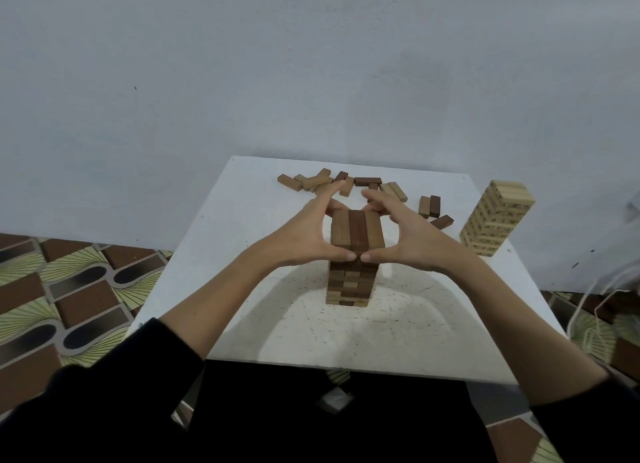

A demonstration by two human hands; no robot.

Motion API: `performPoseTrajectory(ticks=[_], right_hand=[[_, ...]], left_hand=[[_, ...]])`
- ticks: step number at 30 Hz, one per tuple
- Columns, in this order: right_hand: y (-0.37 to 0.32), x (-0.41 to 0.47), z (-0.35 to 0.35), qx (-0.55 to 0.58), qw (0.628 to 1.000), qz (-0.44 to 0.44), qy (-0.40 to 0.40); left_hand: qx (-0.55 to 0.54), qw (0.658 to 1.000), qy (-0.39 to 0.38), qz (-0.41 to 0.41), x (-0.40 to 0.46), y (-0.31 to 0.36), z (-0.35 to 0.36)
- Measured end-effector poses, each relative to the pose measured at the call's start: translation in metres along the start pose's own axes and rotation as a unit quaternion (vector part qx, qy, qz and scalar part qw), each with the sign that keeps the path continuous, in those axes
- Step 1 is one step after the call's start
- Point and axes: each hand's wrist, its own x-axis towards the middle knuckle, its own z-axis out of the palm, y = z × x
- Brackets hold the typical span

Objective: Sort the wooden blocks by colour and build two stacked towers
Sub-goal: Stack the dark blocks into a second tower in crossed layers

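**Desk:** Where do your hands stand on the white bench (263,324)?

**Photographer:** Both of yours frame the top of the brown tower (353,265), which stands mid-bench, near you. Your left hand (304,230) cups its left side and your right hand (408,234) its right. The thumbs touch the near face just under the top layer, almost tip to tip; the fingers reach round the far end. Each grip is a wide, curved clasp round the top layer of three blocks (357,232). Nothing is lifted.

**Desk:** And the rest of the blocks?

**Photographer:** The loose brown blocks (343,182) lie scattered along the far edge, with a few more (431,208) to the right. The pale tower (495,220) stands at the right edge, well apart from yours.

**Desk:** How will the stack handle?

**Photographer:** My judgement: the blocks are light, stiff and smooth, so they slide on each other readily. The tower is tall and narrow, with nothing binding the layers. You seem to be squaring the top row. Press evenly from both sides, at the ends and long faces of that layer, never lower down on one side alone. A hard push from one hand could shift the layers or topple the stack.

**Desk:** How far along?

**Photographer:** The pale tower looks built. The brown one still has loose blocks to take.
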Motion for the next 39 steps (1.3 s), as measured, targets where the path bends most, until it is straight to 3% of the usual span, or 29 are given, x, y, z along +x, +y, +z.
performPoseTrajectory(ticks=[20,23,27,32,39], right_hand=[[0.005,-0.004,0.005,0.17,0.985,0.036,-0.006],[0.003,-0.007,0.011,0.233,0.97,0.053,0.042],[-0.006,-0.009,0.037,0.397,0.901,0.123,0.122],[-0.008,-0.007,0.054,0.381,0.905,0.142,0.129],[-0.02,-0.011,0.052,0.419,0.889,0.12,0.137]], left_hand=[[-0.144,0.989,-0.012,-0.036,-0.008,0.0,0.004],[-0.237,0.968,0.026,-0.078,-0.01,0.003,0.004],[-0.402,0.901,0.058,-0.15,-0.006,-0.003,0.019],[-0.378,0.908,0.048,-0.175,-0.009,-0.002,0.031],[-0.374,0.919,0.03,-0.121,-0.009,0.008,0.037]])
